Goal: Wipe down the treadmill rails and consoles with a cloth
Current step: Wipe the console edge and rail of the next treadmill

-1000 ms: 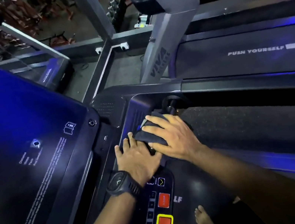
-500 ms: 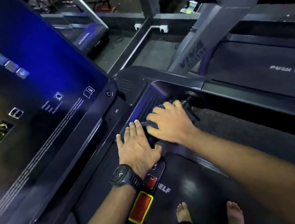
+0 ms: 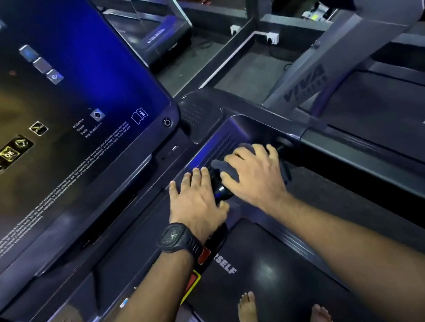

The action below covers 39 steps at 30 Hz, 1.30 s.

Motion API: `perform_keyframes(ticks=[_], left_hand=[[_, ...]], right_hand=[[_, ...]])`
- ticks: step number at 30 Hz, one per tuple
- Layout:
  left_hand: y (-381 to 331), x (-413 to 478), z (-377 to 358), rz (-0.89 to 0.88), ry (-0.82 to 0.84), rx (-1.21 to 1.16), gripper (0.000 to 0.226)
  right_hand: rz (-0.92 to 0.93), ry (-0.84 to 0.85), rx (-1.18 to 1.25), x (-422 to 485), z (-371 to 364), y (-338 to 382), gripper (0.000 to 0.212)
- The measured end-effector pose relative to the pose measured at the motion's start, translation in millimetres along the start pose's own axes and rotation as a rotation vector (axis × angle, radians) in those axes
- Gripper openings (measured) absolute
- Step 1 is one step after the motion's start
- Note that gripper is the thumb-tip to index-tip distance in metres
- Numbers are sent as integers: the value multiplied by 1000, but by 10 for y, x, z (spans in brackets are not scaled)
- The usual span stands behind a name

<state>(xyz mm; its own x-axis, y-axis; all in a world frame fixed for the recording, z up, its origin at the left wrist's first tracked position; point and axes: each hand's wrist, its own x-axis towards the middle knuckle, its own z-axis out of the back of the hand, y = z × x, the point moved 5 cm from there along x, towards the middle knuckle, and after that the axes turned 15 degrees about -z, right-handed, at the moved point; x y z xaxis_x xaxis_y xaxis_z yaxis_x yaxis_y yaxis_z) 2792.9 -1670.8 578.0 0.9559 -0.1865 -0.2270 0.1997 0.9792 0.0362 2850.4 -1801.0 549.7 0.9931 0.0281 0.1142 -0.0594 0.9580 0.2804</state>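
Right hand [image 3: 257, 174]: palm down, fingers spread wide, pressing a dark cloth [image 3: 225, 168] flat against the right end of the treadmill console [image 3: 219, 142]. The cloth lies directly under this hand; its edges show past the fingertips on the far side and below the heel of the palm on the outer side. Whether the fingers pinch the cloth or only press it cannot be determined.

Left hand [image 3: 198, 201]: flat, palm down, fingers extended and close together, resting on the console surface just beside the right hand. It holds nothing. A black wristwatch [image 3: 178, 239] sits on the left wrist.

Between the two hands, a dark rounded grip [image 3: 222, 193] with a blue reflection projects from the console.

To the far left of the left hand stands the large touchscreen [image 3: 44, 118], tilted and lit. Near the left wrist are red and yellow-bordered buttons [image 3: 203, 256], partly hidden by the forearm. Beneath both forearms runs the black treadmill belt [image 3: 266, 272], on which two bare feet [image 3: 247, 309] stand.
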Motion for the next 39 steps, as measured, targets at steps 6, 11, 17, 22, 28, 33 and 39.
perform_keyframes(ticks=[6, 11, 17, 22, 28, 33, 39], left_hand=[[-42, 70, 9, -27, 35, 23, 92], [-33, 90, 10, -24, 21, -10, 93], [5, 77, -12, -23, 16, -73, 91], [78, 0, -12, 19, 4, -129, 93], [105, -3, 3, -12, 33, -201, 101], [140, -101, 147, -103, -151, -519, 95], [145, 0, 292, -216, -253, -902, 89]], right_hand=[[-15, 359, -70, 502, 40, -39, 49], [-60, -20, 0, 175, 12, -266, 46], [-9, 337, -87, 642, 47, -220, 41], [-149, 10, -58, 259, 25, -142, 54], [-150, -128, 35, -34, -53, 121, 44], [-183, -228, 407, -278, 41, 426, 29], [-308, -206, 893, -343, 292, 219, 46]])
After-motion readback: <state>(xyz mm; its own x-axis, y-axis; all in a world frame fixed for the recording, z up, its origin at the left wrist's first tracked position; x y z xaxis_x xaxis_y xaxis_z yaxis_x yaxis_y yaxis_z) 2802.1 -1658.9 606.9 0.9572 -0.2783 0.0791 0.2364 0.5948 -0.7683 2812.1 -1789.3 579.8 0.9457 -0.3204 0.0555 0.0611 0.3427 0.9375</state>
